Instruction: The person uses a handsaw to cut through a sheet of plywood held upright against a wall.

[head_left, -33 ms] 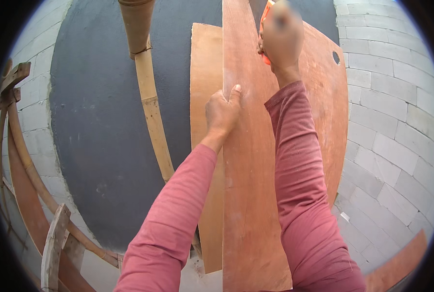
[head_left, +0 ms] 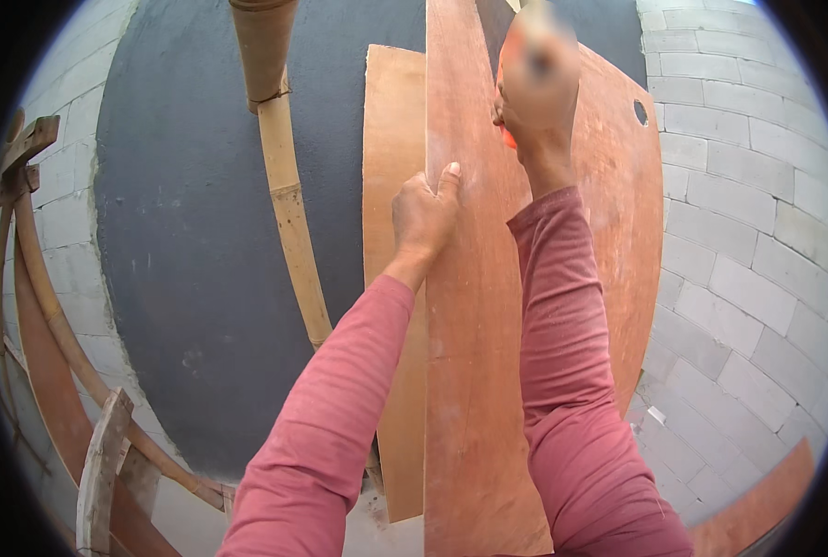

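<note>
A reddish-brown plywood board point(head_left: 474, 371) runs lengthwise before me, its straight left edge near the middle of the view. My left hand point(head_left: 425, 213) grips that edge, thumb on the face and fingers curled behind it. At the far end my right hand point(head_left: 536, 93), partly blurred, is closed around a tool with an orange handle point(head_left: 508, 139). The tool's working end is hidden, so its kind cannot be told. To the right of my right forearm spreads a wider part of the reddish sheet point(head_left: 618, 213), with a round hole near its far right corner. A dark gap shows between the two parts at the far end.
A paler plywood piece point(head_left: 393, 390) lies behind the board's left edge. Further left, a bamboo pole point(head_left: 288, 213) crosses a dark grey surface point(head_left: 200, 278). Pale blockwork point(head_left: 748, 204) stands at right. Bamboo and timber framing point(head_left: 61, 325) occupies the far left.
My right hand and the orange-handled tool have shifted slightly toward me, and the right sleeve has moved with them. My left hand stays in place on the board's edge.
</note>
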Available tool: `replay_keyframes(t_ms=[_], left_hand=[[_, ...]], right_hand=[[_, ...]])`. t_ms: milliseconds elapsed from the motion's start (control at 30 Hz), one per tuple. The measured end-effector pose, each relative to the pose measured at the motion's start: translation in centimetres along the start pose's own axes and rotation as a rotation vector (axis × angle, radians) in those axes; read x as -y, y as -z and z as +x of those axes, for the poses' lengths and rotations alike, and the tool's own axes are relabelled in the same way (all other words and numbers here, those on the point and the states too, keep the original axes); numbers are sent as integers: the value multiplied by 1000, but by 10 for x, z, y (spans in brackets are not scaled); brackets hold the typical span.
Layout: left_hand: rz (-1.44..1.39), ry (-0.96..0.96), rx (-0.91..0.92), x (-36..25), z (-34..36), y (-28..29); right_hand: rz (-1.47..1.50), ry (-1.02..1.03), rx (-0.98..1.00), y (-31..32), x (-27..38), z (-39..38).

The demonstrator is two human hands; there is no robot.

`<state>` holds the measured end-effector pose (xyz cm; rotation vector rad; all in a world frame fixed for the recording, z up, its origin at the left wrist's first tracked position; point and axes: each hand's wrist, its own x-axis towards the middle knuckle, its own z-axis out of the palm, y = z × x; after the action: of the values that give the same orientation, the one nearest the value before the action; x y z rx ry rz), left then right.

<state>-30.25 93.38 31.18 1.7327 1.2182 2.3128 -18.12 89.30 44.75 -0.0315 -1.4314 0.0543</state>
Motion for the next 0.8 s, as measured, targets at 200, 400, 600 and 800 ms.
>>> replay_keyframes(t_ms=[200,400,600,800], left_hand=[[111,5,-22,11,-2,-8],[-27,49,8,-2,3,-3],[97,46,-14,10,1,2],[116,58,1,-8,-2,-5]], right_hand=[[-5,-6,-47,8,-6,-39],[-37,1,16,-19,5,40],[-15,-12,-60,7,11,-72],[197,-145,-2,-12,3,58]])
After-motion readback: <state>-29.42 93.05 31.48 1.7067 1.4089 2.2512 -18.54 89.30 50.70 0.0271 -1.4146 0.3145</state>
